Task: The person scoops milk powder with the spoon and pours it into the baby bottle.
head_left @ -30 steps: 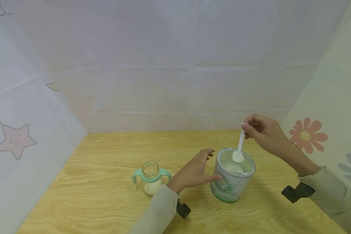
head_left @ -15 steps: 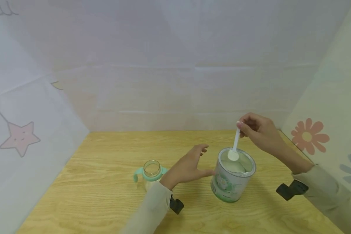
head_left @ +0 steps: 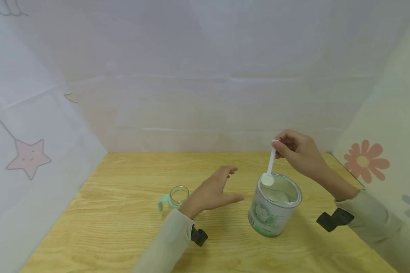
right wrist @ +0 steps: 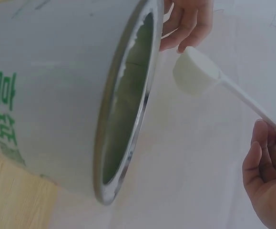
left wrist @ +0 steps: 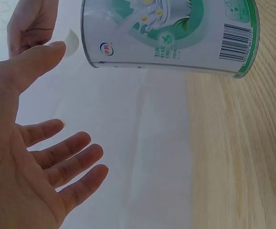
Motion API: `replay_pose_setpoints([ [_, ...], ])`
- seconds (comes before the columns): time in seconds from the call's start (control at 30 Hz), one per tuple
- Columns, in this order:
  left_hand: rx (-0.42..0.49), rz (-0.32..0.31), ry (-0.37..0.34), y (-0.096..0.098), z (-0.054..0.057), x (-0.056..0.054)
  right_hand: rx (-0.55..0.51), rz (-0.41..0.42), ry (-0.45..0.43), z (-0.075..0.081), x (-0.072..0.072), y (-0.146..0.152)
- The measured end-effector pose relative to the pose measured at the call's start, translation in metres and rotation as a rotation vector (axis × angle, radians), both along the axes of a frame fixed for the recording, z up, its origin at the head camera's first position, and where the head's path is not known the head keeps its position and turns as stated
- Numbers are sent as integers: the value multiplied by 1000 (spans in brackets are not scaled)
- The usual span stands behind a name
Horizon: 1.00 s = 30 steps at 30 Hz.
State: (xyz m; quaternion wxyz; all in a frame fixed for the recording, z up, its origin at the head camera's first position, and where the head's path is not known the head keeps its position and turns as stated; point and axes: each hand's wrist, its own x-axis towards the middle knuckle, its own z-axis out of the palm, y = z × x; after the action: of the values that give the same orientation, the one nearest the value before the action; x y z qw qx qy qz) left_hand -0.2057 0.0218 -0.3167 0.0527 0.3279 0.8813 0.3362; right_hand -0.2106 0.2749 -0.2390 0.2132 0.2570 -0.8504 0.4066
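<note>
My right hand (head_left: 302,153) pinches the end of a white measuring scoop (head_left: 271,161) by its long handle. The scoop's bowl (right wrist: 195,71), full of pale powder, hangs at the left rim of an open milk powder can (head_left: 275,212). Inside the can, more powder shows in the head view. To the can's left, my left hand (head_left: 208,193) is held with fingers spread and thumb out, touching nothing. In the left wrist view the can's printed side (left wrist: 166,33) is apart from that thumb. A baby bottle (head_left: 179,195) with mint-green handles is partly hidden behind my left wrist.
The wooden table (head_left: 123,235) carries the can and the bottle. A pale cloth backdrop (head_left: 191,106) rises behind the table, with printed side panels (head_left: 365,159) at left and right.
The right hand has carried the filled scoop leftward from over the can's middle to its left rim. My left hand has come away from the can, moving left and covering more of the bottle.
</note>
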Motion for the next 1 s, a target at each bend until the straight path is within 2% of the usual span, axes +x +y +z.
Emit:
replay_pose_setpoints([
  [0.4, -15, 35, 25, -20, 10, 1, -57, 36, -6, 1, -6, -17],
  [1.0, 30, 97, 23, -48, 15, 6, -73, 52, -19, 6, -9, -37],
])
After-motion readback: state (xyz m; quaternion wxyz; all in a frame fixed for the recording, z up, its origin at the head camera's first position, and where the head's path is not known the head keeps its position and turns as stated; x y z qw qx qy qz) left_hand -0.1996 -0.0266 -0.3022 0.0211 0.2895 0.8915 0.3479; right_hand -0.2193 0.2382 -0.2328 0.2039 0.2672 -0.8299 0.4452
